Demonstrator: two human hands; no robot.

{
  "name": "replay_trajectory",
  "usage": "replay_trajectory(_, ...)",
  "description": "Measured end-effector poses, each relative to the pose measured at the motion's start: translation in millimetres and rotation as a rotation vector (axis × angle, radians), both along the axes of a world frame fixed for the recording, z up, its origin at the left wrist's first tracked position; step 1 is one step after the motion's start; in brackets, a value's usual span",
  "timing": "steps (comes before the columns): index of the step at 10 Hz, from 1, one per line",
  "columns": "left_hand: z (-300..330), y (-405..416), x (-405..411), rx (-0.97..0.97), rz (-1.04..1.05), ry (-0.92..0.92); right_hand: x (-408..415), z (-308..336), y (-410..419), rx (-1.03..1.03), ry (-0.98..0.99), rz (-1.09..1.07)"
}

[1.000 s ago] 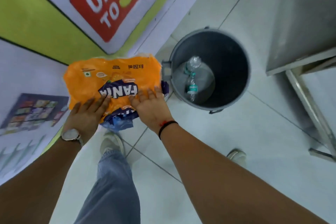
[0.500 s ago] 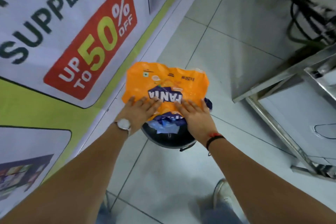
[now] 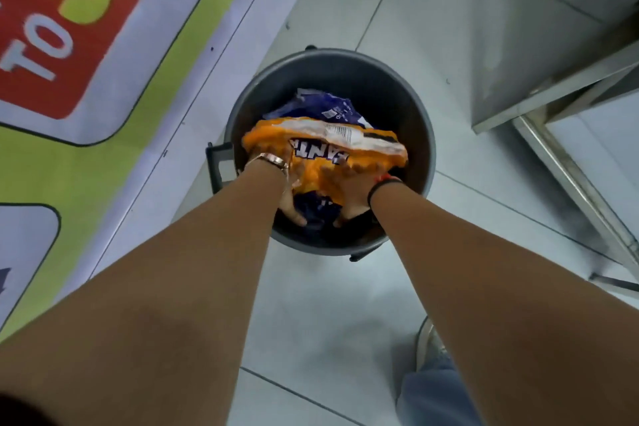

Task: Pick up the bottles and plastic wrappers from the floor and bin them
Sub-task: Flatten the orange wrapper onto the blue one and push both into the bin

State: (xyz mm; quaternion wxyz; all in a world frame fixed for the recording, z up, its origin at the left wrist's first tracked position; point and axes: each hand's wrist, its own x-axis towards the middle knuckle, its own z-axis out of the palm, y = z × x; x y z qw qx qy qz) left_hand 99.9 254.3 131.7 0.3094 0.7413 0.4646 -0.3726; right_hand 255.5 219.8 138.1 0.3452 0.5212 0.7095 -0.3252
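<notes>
Nearest the camera, two bare forearms are reaching forward and down over pale floor tiles, and a blue trouser leg with a shoe is showing at the lower right; beyond them both hands are dipping inside the mouth of a dark round bin, which is standing on the tiles; the left hand, with a watch on its wrist, is gripping the near left part of an orange plastic wrapper, its fingers curling under the crumpled plastic with a fingertip showing below; the right hand, with a dark band at the wrist, is clutching the near right part of the same wrapper, fingers bent and closed into the folds; the wrapper is sitting bunched within the bin's opening, its white edge with a barcode turning up on the far side, and a blue wrapper is lying behind and beneath it inside the bin; to the left a large floor graphic in red, green and white is running alongside the bin; at the far right a metal table frame is standing on the tiles.
</notes>
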Motion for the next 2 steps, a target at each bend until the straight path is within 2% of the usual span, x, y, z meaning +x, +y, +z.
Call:
replay_trajectory(1, -1.7, 2.0, 11.0, 0.048, 0.08, -0.046, -3.7, -10.7, 2.2, -0.034, 0.072, -0.05)
replay_trajectory(2, -37.3, -12.5, 13.1, 0.025, 0.002, -0.037, -5.8, -11.9, -0.6, 0.015, 0.068, -0.035)
